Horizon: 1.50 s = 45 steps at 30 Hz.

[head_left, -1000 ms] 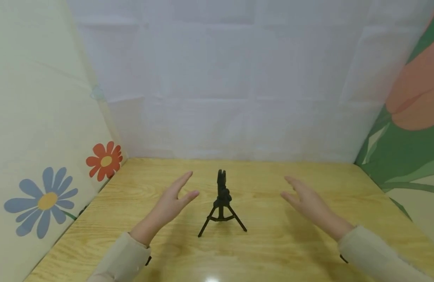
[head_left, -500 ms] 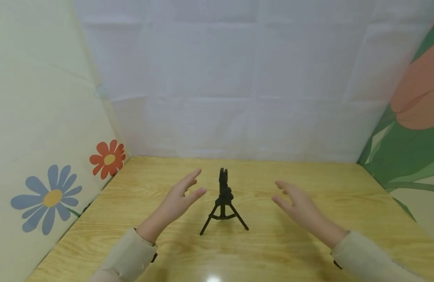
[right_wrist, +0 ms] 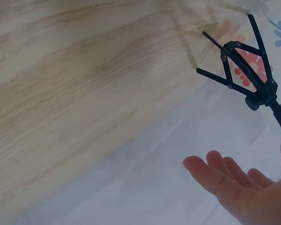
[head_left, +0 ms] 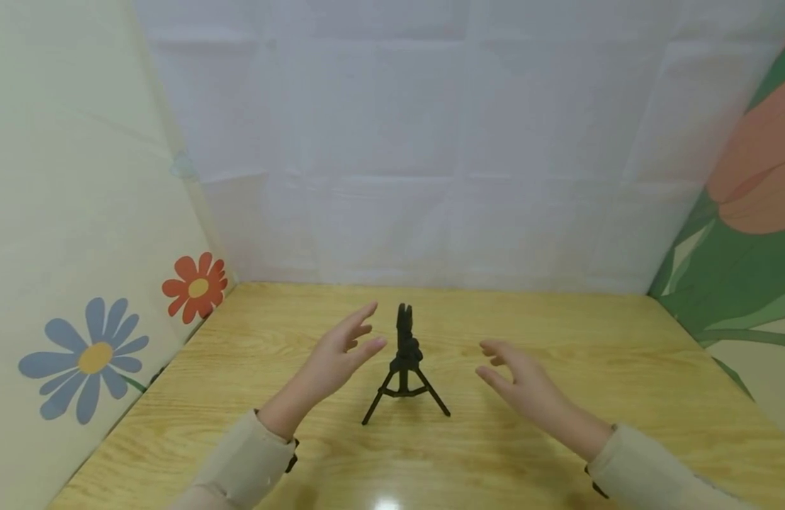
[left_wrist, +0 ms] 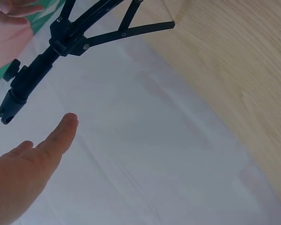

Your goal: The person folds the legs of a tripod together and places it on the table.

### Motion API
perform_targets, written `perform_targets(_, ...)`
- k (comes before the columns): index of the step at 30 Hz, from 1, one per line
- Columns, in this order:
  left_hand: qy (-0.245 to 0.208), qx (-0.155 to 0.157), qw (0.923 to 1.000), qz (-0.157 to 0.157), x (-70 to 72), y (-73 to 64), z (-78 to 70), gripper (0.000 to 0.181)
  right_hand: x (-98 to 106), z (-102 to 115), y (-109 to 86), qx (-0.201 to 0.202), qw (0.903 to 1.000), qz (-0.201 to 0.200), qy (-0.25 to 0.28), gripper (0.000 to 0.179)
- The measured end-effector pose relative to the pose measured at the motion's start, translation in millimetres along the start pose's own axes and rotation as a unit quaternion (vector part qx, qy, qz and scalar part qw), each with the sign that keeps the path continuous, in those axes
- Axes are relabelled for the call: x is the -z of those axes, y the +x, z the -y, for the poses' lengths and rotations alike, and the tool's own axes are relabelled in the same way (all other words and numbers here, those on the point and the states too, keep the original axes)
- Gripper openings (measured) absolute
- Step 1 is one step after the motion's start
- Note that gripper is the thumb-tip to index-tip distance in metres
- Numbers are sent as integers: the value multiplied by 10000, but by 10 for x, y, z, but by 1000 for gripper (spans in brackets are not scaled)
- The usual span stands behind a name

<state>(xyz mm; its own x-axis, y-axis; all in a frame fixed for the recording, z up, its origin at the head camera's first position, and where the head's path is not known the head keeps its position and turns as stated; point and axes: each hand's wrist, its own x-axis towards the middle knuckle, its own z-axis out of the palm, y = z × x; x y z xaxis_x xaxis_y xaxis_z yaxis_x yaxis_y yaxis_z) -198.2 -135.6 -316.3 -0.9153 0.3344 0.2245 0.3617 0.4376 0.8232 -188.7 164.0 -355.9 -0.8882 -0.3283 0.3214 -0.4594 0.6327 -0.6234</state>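
A small black tripod stands upright on the wooden table, its legs spread. In the left wrist view the tripod shows a forked top and a side knob. My left hand hovers just left of it, thumb and fingers apart and extended, not seen to touch it. On the other side my right hand is held in the air, farther from the tripod, with fingers loosely bent and holding nothing. The right wrist view shows the tripod's legs beyond the fingers of that hand.
The wooden table runs back to a white cloth wall. A panel with a blue flower and a red flower borders the left. A green and pink panel borders the right.
Both hands have moved inward toward the tripod, the left rightward and the right leftward. The tripod itself stays standing in the same place on the table.
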Motion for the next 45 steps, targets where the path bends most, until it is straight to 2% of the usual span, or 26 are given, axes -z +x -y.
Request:
perform_targets(10,-310,-46,9995,-21,-73,27,-25,62,-132,71,-2,-97,9970,15,771,41)
perform_targets(19,-746,67,9972,-80,-152,79,-65,61,-266,143,-6,-21,9931,117,1166,37)
perform_targets(27,-1063,95,9937,-330,-244,147,-98,58,-412,175,17,-173,9900,108,1398,31)
perform_targets(35,-1216,102,9917,-405,-316,200,-151,55,-536,149,43,-18,9859,235,1654,34)
perform_targets(42,-1268,210,9903,-519,-339,232,-152,53,-651,130,101,-662,9772,301,1996,35)
perform_targets(45,-1228,159,9907,-559,-350,248,-137,52,-682,121,122,-913,9740,300,2052,35)
